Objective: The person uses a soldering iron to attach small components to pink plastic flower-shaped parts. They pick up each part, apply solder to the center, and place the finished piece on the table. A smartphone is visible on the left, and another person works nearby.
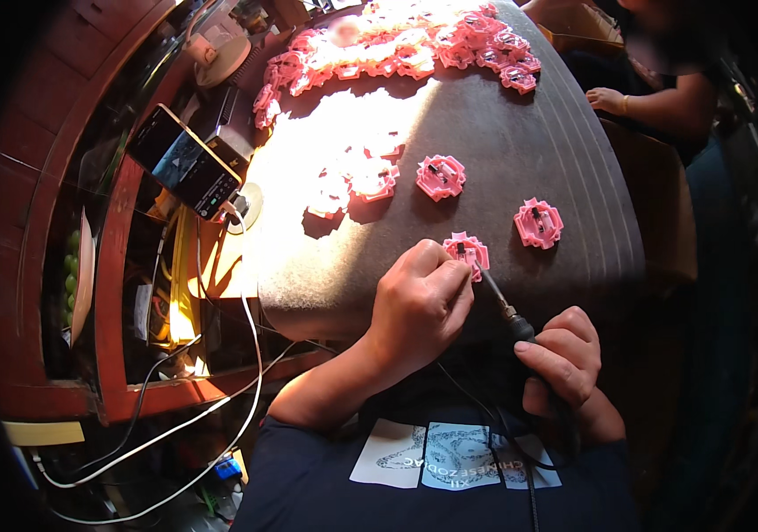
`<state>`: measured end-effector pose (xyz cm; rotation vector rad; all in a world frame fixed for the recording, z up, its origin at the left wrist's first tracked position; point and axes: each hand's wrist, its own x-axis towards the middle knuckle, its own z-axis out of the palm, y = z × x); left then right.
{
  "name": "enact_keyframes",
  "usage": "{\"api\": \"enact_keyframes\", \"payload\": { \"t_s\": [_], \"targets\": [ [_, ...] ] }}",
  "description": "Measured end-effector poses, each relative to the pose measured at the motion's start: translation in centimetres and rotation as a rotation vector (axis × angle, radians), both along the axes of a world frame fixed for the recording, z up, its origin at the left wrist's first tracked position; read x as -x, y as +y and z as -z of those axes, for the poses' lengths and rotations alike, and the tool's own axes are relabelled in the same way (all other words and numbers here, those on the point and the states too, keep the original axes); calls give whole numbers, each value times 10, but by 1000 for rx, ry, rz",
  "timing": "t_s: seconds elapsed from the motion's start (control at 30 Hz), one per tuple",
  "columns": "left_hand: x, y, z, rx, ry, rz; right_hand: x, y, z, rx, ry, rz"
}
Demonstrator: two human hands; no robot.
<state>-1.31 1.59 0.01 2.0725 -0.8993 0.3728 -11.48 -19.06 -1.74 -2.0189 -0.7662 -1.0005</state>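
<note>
A soldering iron (pixel 521 329) with a black handle and thin metal shaft is gripped in my right hand (pixel 565 356). Its tip meets a pink plastic part (pixel 460 244) near the table's front edge; small dark pieces show inside that part. Closed in a pinch, my left hand (pixel 419 306) rests against the same part's near left side. Whether its fingers hold the part or something thin is hidden. Two more pink parts lie close by, a right one (pixel 538 223) and a farther one (pixel 441 177).
On the grey table (pixel 485 115), several sunlit pink parts (pixel 352 179) lie left of centre, with a large heap (pixel 396 55) at the far end. A propped phone (pixel 185 164) and white cable (pixel 255 332) are on the left. Another person's hand (pixel 607 100) is beyond the right edge.
</note>
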Motion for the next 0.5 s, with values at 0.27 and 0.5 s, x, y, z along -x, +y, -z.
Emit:
{"api": "enact_keyframes", "payload": {
  "t_s": [0.27,0.5],
  "targets": [
    [3,0,0,25,44,5,-1,1,2,5,24,12],
    [2,1,0,-4,20,11,3,-1,0,44,55,0]
  ]
}}
